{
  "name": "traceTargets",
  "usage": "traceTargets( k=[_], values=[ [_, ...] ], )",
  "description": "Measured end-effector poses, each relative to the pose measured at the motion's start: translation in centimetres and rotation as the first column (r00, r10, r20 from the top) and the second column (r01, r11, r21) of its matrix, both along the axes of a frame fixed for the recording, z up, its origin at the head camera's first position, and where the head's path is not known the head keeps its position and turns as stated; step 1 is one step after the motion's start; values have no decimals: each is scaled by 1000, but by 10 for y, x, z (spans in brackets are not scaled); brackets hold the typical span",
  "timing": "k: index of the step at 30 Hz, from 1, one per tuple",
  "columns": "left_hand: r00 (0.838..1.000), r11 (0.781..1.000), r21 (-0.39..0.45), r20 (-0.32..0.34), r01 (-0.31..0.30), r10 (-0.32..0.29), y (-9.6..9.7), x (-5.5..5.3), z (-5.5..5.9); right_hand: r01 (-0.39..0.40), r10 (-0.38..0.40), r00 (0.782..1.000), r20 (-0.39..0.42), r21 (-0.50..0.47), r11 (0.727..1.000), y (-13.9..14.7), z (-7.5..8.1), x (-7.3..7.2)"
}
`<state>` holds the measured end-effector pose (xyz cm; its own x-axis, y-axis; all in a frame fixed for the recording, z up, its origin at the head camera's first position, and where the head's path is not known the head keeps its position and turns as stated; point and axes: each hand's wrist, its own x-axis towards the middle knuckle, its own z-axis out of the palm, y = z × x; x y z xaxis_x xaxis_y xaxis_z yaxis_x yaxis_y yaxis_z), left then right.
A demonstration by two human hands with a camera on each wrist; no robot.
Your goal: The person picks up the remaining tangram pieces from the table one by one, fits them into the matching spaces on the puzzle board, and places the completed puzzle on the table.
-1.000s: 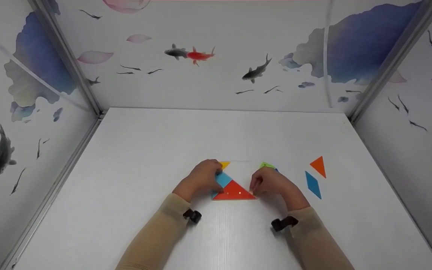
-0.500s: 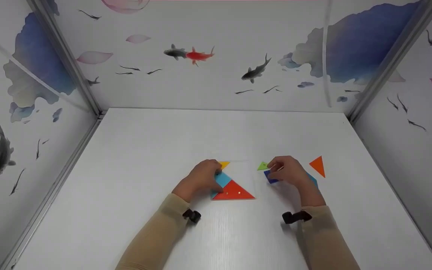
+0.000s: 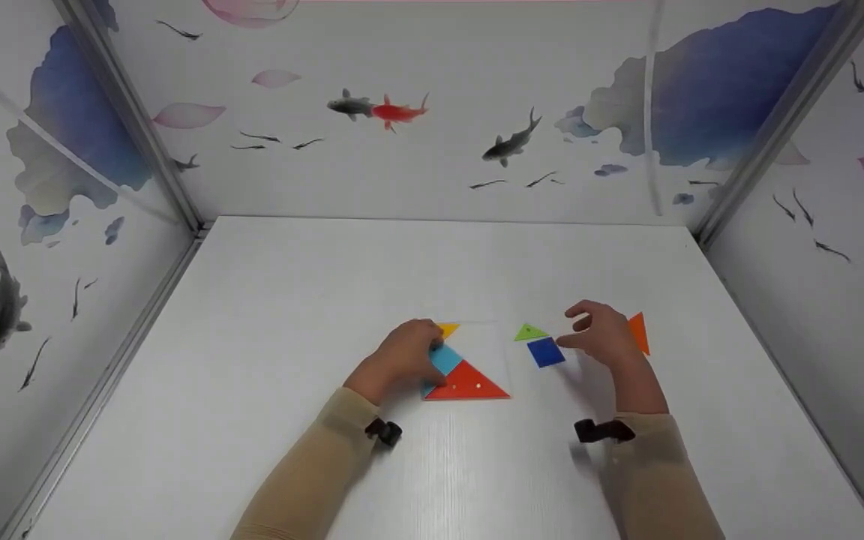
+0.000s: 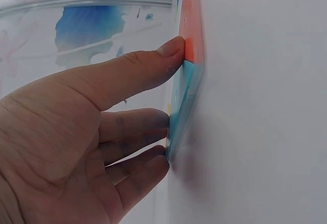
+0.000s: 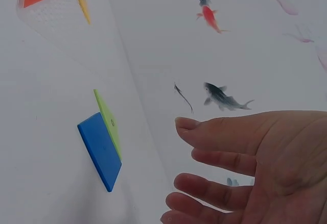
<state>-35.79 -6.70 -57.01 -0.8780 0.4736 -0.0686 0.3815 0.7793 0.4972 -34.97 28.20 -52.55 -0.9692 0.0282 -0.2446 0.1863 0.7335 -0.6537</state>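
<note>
My left hand rests at the left side of a clear square tray, its thumb and fingertips pressing on the pieces there. In the tray lie a red triangle, a light blue piece partly under the hand, and a yellow piece. My right hand hovers right of the tray with loosely bent fingers and holds nothing. Just left of it, a dark blue square lies flat, close to a small green triangle with a hole. The right wrist view shows that square too.
Right of my right hand an orange triangle is partly covered by it. White table spreads around the tray, with patterned walls at the back and both sides.
My right hand has left the tray's lower right corner, passed over the dark blue square and moved right and away. It now hides the blue parallelogram. My left hand has stayed in place.
</note>
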Motion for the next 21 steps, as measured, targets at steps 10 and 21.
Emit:
traceTargets(
  k=[10, 21],
  values=[
    [1000, 1000, -13, -8, 7, -7, -2, 2, 1, 34, -34, 999, -1, 8, 999, 11, -2, 1],
    [1000, 1000, -23, 7, -6, 6, 0, 1, 1, -5, 10, 998, -65, 79, 997, 25, 0, 4]
  ],
)
